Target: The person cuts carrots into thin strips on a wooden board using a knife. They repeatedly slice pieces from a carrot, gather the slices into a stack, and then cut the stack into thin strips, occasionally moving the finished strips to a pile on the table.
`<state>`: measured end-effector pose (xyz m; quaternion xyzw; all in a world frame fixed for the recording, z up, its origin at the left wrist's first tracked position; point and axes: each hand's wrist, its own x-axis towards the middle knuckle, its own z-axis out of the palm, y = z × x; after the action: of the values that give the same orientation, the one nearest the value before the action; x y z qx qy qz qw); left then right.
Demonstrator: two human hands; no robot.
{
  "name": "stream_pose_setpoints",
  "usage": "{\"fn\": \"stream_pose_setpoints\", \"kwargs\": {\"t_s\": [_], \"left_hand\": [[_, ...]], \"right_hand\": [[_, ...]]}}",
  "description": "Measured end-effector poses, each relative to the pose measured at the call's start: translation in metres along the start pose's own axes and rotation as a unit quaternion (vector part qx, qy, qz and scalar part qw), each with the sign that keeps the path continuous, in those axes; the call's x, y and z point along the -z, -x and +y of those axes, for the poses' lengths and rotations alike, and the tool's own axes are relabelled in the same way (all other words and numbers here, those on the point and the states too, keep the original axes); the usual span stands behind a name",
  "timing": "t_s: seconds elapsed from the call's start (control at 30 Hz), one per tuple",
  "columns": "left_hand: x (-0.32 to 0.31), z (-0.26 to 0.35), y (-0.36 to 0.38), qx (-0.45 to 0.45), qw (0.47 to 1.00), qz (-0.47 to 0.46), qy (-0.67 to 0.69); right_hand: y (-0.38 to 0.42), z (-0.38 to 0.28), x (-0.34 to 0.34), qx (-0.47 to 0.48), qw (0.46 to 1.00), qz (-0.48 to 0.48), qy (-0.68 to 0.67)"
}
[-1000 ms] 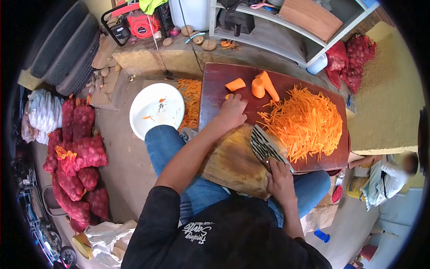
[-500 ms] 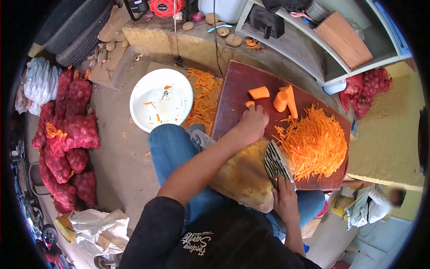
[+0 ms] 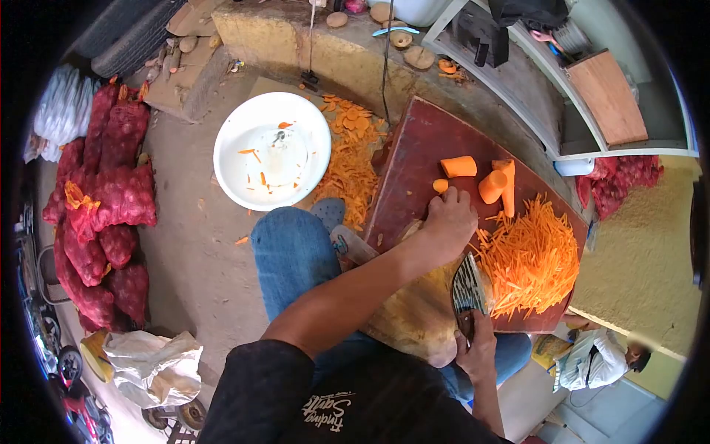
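Note:
My left hand [image 3: 452, 222] rests on the wooden cutting board [image 3: 403, 325], its fingers curled downward; whatever lies under them is hidden. Just beyond the fingertips is a small carrot end [image 3: 440, 185]. My right hand [image 3: 475, 345] grips the handle of a knife [image 3: 467, 285] with a broad, dark-and-light patterned blade. The blade lies between my left hand and a heap of carrot strips [image 3: 529, 255]. Past the left hand, a cut carrot chunk [image 3: 458, 166] and further carrot pieces [image 3: 493, 186] sit on the dark red tabletop [image 3: 414, 140].
A white basin [image 3: 237, 174] with orange scraps stands on the floor, beside scattered carrot slices and shavings [image 3: 351, 163]. Red mesh sacks [image 3: 111, 200] are piled at left. A shelf [image 3: 518, 96] stands at upper right. Another person in white [image 3: 595, 359] is at lower right.
The camera view has shifted, so the table, basin and hands appear further right and lower. Both hands keep about the same places on the board, the knife still in the right.

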<state>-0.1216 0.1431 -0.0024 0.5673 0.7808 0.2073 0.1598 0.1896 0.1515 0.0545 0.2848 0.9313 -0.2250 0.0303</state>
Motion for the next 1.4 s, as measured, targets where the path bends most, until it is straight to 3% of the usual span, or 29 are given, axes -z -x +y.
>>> {"fn": "stream_pose_setpoints", "kwargs": {"t_s": [0.3, 0.8, 1.2, 1.4], "left_hand": [[0.005, 0.003, -0.003, 0.0, 0.999, -0.053, -0.009], [-0.008, -0.003, 0.012, 0.01, 0.999, 0.043, -0.011], [0.019, 0.004, -0.006, 0.038, 0.996, -0.074, -0.003], [-0.002, -0.023, -0.011, 0.003, 0.995, -0.005, 0.1]], "right_hand": [[0.002, -0.005, 0.001, 0.0, 1.0, 0.013, 0.019], [0.002, -0.006, -0.005, -0.008, 0.999, 0.015, 0.033], [-0.001, -0.003, 0.0, -0.021, 0.999, -0.016, 0.019], [-0.001, -0.006, 0.005, -0.007, 1.0, -0.004, 0.008]]}}
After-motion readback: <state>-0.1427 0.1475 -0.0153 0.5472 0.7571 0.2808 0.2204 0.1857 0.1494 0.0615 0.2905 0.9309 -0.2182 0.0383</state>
